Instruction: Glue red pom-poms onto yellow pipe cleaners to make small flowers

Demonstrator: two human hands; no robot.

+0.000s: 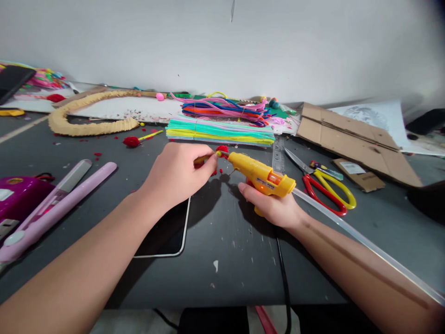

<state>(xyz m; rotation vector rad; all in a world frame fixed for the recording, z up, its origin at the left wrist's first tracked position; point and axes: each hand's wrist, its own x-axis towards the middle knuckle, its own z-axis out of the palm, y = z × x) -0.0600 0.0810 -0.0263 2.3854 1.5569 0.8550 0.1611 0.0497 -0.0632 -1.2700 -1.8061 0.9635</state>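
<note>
Between its thumb and fingertips my left hand [182, 169] pinches a small red flower piece [222, 150] with a bit of yellow under it. My right hand [273, 202] is wrapped round a yellow glue gun [260, 171], its small light glowing orange-red. The gun's nozzle points left and is at the flower piece; whether they touch is not clear. A long translucent glue stick [347, 227] runs out of the gun's back over my right forearm. Another red flower [131, 141] with a yellow stem lies on the grey table, beyond my left hand.
Pipe cleaner bundles [219, 130] lie at the back middle. Scissors [325, 190] and cardboard [358, 144] are on the right. A pink hair straightener [66, 206] and a purple device [21, 199] lie left. A black tablet [167, 232] sits under my left wrist.
</note>
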